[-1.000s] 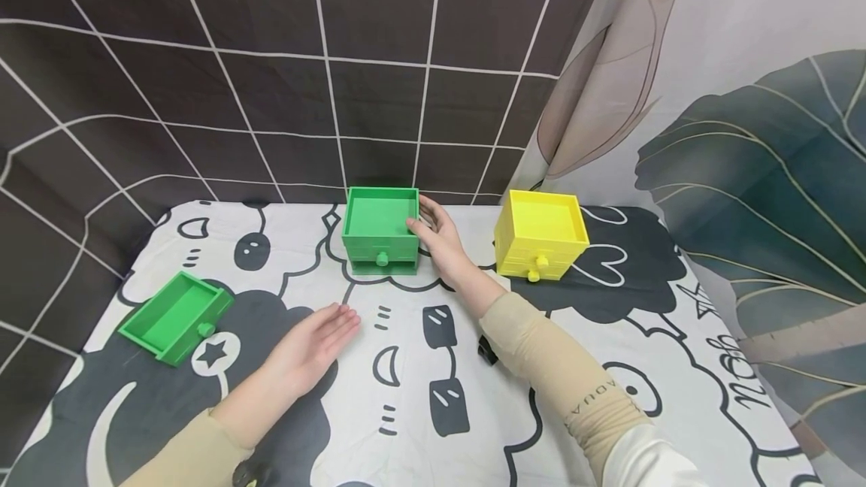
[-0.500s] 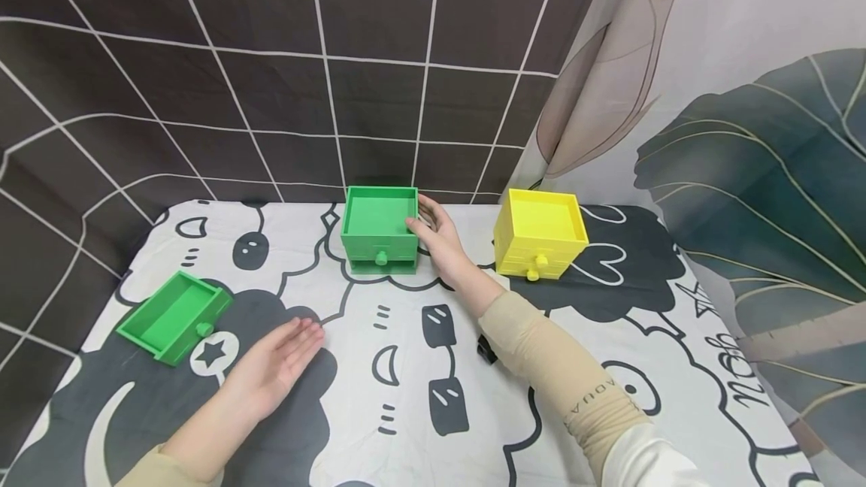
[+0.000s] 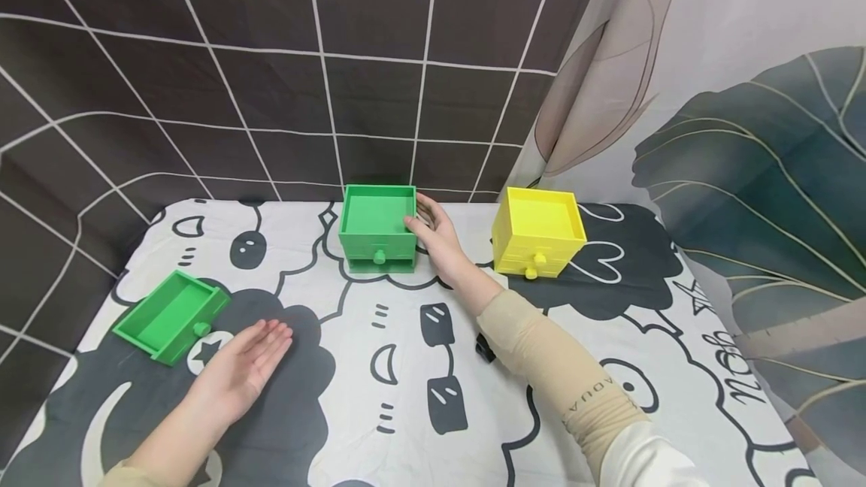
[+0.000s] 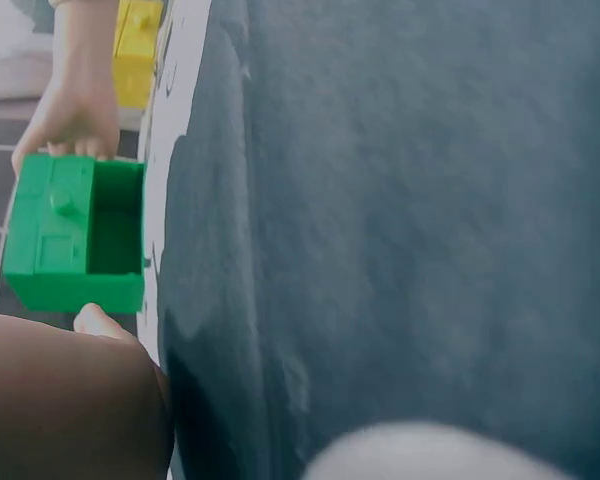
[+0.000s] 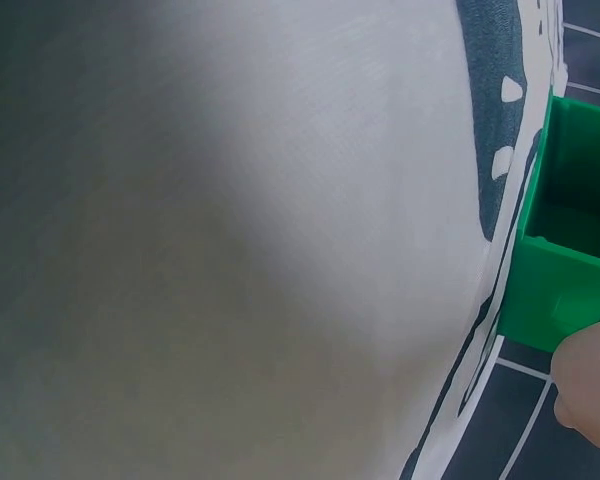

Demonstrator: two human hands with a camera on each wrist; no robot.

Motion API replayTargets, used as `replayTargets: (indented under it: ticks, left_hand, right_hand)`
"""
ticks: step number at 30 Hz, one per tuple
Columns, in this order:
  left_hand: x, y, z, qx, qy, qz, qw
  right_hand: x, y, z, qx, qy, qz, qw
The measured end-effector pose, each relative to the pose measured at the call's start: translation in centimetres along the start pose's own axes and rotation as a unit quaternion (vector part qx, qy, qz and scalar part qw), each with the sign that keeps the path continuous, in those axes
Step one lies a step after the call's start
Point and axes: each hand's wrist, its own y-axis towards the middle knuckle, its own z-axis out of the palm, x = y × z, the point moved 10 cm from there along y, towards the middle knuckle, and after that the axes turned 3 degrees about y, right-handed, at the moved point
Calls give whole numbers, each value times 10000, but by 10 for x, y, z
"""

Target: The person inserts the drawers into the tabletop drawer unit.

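My right hand (image 3: 440,239) holds a small green drawer cabinet (image 3: 376,221) by its right side, the thumb on the top rim. The cabinet has a tray-like top and a knobbed upper drawer. Its lower slot is a hollow opening, plain in the left wrist view on the green cabinet (image 4: 115,225). A loose green drawer (image 3: 172,316) lies at the left, its round knob facing front right. To the right of that drawer is my left hand (image 3: 237,370), fingers extended, palm turned inward, holding nothing.
A yellow drawer cabinet (image 3: 539,230) with two knobs stands to the right of the green one. A small black object (image 3: 484,348) shows beside the right forearm. Dark gridded cloth (image 3: 271,74) hangs behind the table's printed cloth (image 3: 379,434).
My left hand has moved left, away from the green cabinet and toward the loose drawer. The right hand and both cabinets have stayed in place.
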Motion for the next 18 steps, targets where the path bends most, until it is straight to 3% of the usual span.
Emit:
replayTargets:
  ticks: [9,18]
  left_hand:
    - [-3,-2,-21,-178,-690,-236,9972]
    - [-10,-7,-31,146,-1479,-53,9889]
  right_hand:
    - [-1,0,-1,-15,-43,5,10000]
    - [1,-1,0,-42,-46,-3,10000]
